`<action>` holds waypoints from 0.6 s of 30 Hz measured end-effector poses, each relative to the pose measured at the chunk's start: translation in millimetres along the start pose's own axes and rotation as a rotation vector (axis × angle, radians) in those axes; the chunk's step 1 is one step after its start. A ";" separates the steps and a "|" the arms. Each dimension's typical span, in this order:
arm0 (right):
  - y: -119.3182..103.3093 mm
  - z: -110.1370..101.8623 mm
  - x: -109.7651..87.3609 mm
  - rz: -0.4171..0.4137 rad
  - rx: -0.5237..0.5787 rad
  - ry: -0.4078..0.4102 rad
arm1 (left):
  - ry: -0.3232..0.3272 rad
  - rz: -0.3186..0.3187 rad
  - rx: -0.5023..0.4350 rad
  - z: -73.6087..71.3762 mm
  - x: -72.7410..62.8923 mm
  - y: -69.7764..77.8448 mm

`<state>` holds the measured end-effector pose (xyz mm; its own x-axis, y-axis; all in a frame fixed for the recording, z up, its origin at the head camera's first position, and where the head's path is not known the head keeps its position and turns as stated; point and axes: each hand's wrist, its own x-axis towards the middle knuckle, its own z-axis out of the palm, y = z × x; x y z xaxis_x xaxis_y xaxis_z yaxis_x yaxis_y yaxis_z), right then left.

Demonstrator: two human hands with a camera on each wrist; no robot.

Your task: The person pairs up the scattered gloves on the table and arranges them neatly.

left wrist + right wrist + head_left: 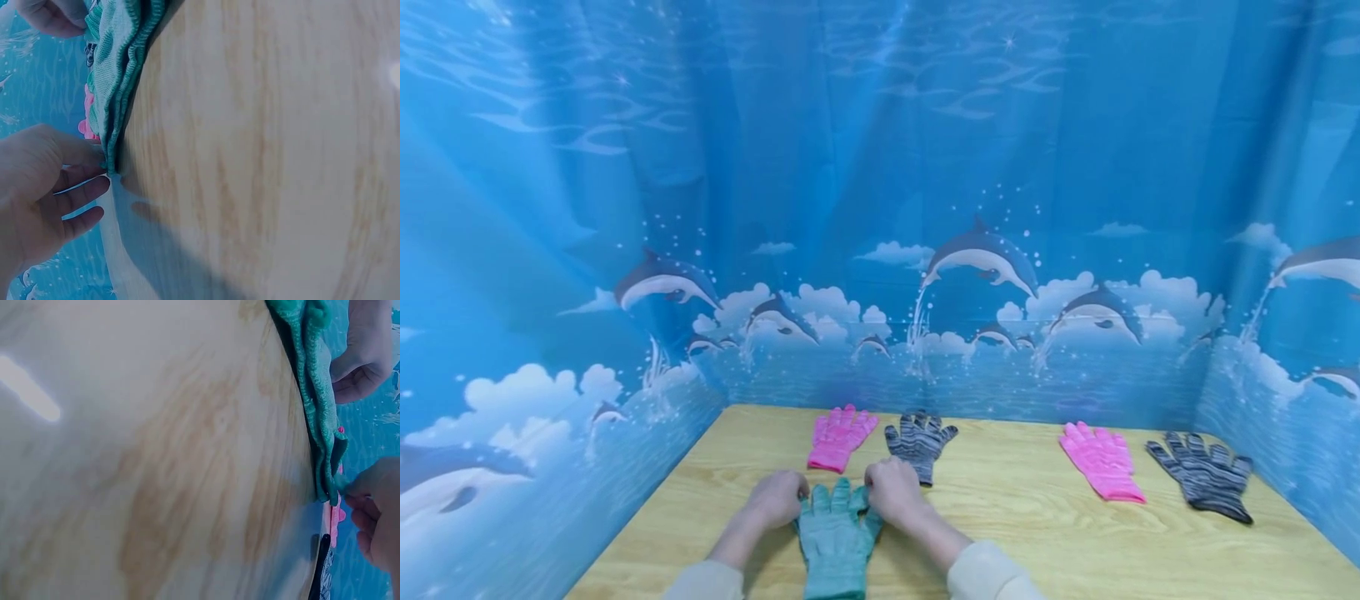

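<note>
Teal-green knit gloves point(835, 542) lie at the table's near side, fingers pointing away; layered edges show in both wrist views, one glove over another. My left hand point(778, 498) pinches the left edge near the fingers. In the left wrist view, the thumb and forefinger of the left hand point(44, 187) meet at the green fabric point(119, 81), other fingers loosely spread. My right hand point(895, 493) pinches a glove finger on the right side. In the right wrist view, the right hand point(378, 512) grips the fabric tip point(340, 482) between thumb and forefinger.
Beyond my hands lie a pink glove point(841, 437) and a grey striped glove point(920, 444). Farther right are another pink glove point(1102, 462) and another grey striped glove point(1206, 475). A blue dolphin-print curtain point(880, 167) stands around the wooden table point(1022, 533).
</note>
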<state>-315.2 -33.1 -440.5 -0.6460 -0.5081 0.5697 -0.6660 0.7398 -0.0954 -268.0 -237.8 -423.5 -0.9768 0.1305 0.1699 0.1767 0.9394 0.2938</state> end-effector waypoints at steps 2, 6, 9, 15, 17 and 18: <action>0.5 0.7 1.0 -0.014 0.010 0.035 | 0.002 0.002 -0.003 0.6 0.0 0.5; -0.3 2.3 1.5 -0.041 0.023 0.032 | -0.009 -0.006 -0.009 1.2 0.3 1.5; -1.3 2.8 1.1 -0.069 0.018 0.003 | -0.021 -0.012 -0.009 1.1 0.3 2.7; -1.6 4.5 1.9 -0.141 -0.031 -0.014 | -0.031 -0.032 -0.013 1.3 0.4 3.1; -1.6 5.1 2.2 -0.158 -0.058 -0.032 | -0.028 -0.033 -0.014 0.9 0.3 2.7; -1.7 5.5 2.4 -0.166 -0.071 -0.048 | -0.026 -0.032 -0.014 0.6 0.1 2.7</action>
<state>-317.6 -38.0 -443.4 -0.5473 -0.6450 0.5334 -0.7383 0.6722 0.0554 -267.7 -235.1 -423.2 -0.9847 0.1090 0.1362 0.1471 0.9386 0.3122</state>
